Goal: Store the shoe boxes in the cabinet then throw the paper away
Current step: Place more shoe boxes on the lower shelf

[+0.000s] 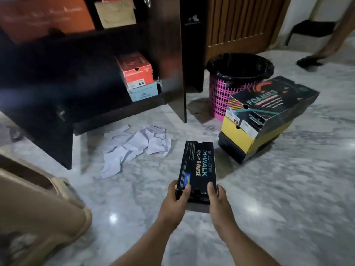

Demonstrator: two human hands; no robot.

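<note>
I hold a black Skechers shoe box (196,166) above the floor by its near end, my left hand (175,198) on the left corner and my right hand (217,198) on the right. A stack of three boxes stands on the floor at right: a black Foamies box (272,100) on a yellow box (238,137) on a black one (232,150). Crumpled white paper (134,146) lies before the dark open cabinet (165,54). On its lower shelf an orange box (134,68) rests on a light blue box (143,94).
A pink bin with a black liner (238,73) stands right of the cabinet door. More boxes (115,13) sit on the upper shelf. A beige chair (38,198) is at my lower left. Another person's foot (309,61) is at far right.
</note>
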